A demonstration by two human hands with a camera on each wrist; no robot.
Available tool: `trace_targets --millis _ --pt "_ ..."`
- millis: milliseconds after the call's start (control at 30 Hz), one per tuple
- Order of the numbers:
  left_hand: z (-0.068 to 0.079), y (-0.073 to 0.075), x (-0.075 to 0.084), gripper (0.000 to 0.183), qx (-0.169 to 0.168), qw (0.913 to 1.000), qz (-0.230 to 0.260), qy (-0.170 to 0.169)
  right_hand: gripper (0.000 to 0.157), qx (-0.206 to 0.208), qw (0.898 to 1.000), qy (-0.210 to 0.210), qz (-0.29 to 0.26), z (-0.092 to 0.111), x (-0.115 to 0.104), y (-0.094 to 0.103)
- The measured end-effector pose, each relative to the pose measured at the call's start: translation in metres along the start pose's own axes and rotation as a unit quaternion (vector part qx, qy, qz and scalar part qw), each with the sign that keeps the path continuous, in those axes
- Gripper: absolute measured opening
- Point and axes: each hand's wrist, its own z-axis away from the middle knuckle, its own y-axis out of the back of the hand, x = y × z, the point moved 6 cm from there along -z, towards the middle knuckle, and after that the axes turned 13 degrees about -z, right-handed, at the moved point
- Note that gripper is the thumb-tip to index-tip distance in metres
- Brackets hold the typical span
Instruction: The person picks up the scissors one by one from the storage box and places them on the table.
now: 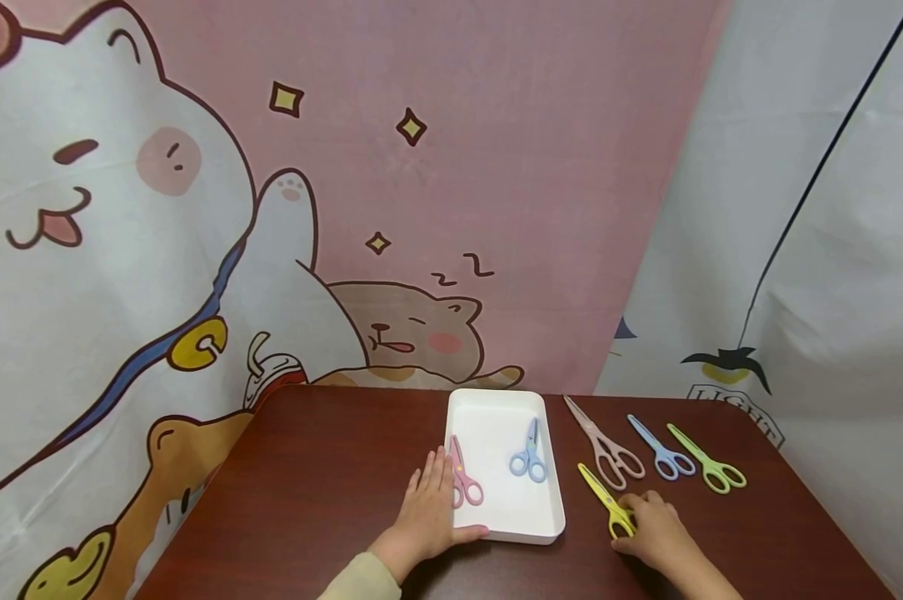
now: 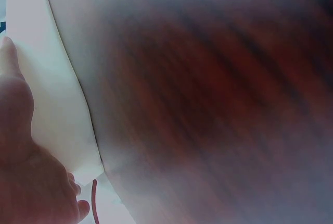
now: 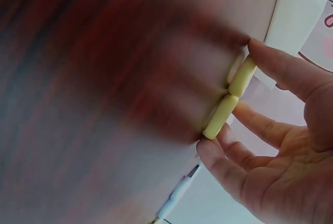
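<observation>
On the table, a white tray [image 1: 496,408] holds pink scissors [image 1: 460,471] at its left and light blue scissors [image 1: 529,457] at its right. My left hand [image 1: 427,512] rests along the tray's left side, fingers straight, thumb spread at the front edge; part of the pink handle is hidden behind it. Right of the tray, my right hand [image 1: 657,533] pinches the handle loops of yellow scissors [image 1: 600,492], whose blades point away to the upper left. In the right wrist view, thumb and fingers sit at opposite ends of the yellow handles [image 3: 222,114], close over the table.
Behind the right hand lie large pale pink scissors [image 1: 597,437], blue scissors [image 1: 650,436] and green scissors [image 1: 695,452], all with handles toward the front right. The brown table [image 1: 331,467] ends at a printed cloth backdrop [image 1: 541,208].
</observation>
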Motion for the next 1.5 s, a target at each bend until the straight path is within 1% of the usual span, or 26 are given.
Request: trace_targets --millis 300,567,867,1033,1267,1367,1500 --pt "0.000 0.001 0.001 0.123 0.016 0.9998 0.014 -0.006 0.066 0.022 1.000 0.012 -0.006 0.004 -0.006 0.005" --pt "0.000 0.003 0.001 0.124 0.002 1.0000 0.002 -0.002 0.059 0.064 0.997 0.032 -0.014 0.005 -0.015 0.009" --pt "0.001 0.005 0.001 0.123 -0.003 1.0000 0.001 0.001 0.066 0.105 0.992 0.072 -0.024 -0.001 -0.034 0.005" --pt "0.002 0.006 0.002 0.123 -0.005 1.0000 0.004 0.001 0.066 0.110 0.990 0.082 -0.021 -0.002 -0.041 0.003" --pt "0.002 0.005 0.003 0.121 -0.001 1.0000 0.006 -0.003 0.070 0.114 0.986 0.116 -0.037 -0.003 -0.048 -0.003" --pt "0.002 0.005 0.003 0.121 0.001 1.0000 0.004 -0.003 0.073 0.116 0.985 0.121 -0.043 -0.004 -0.051 -0.006" --pt "0.002 0.004 0.002 0.122 -0.004 1.0000 -0.001 -0.003 0.076 0.108 0.986 0.115 -0.054 -0.006 -0.057 -0.010"
